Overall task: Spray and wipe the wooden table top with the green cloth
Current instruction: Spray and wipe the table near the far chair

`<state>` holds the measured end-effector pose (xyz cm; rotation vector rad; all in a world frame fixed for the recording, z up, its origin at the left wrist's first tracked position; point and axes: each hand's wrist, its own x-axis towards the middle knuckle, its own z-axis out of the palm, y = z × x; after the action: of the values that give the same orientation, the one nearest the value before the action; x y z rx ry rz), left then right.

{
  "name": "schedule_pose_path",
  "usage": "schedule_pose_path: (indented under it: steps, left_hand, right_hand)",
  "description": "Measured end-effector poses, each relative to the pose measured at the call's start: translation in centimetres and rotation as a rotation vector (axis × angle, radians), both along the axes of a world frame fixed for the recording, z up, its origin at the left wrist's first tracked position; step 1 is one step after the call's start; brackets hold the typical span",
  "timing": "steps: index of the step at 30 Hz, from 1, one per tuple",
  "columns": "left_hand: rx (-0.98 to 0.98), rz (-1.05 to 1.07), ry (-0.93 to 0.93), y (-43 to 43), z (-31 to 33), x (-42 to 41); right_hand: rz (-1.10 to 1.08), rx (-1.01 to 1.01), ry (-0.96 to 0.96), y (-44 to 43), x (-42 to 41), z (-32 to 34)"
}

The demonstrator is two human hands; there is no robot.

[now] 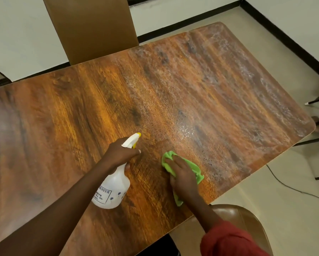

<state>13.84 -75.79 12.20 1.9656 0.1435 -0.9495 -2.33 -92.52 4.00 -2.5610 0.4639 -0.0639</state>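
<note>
Head view, hidden: we read only "RAYER" on the white plastic spray bottle [112, 189]; the forearm covers the rest of the label. Part of the crumpled green cloth [193, 166] lies under a palm.
Left hand [120, 154]: curled round the bottle's neck, bottle tilted.
Right hand [182, 172]: fingers flat, pressing the cloth onto the glossy wood-grain table top [62, 108], near its front edge.
Spray droplets [186, 129]: just beyond the cloth.

One wide-angle camera, worn on the person's head, looks forward and steeply down onto the glossy brown wood-grain table top [92, 100] from above its near long edge. It sits close: the table fills most of the view, with a tan chair back [92, 30] beyond its far edge and pale floor [284, 209] past its right end.
</note>
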Motion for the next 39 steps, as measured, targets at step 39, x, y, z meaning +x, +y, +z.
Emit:
schedule_pose_path:
  steps: [39]
  left_hand:
    - [-0.005,0.085,-0.046,2.2,0.6,7.0]
  right_hand:
    - [0.005,-0.026,-0.067,-0.1,16.2,-1.2]
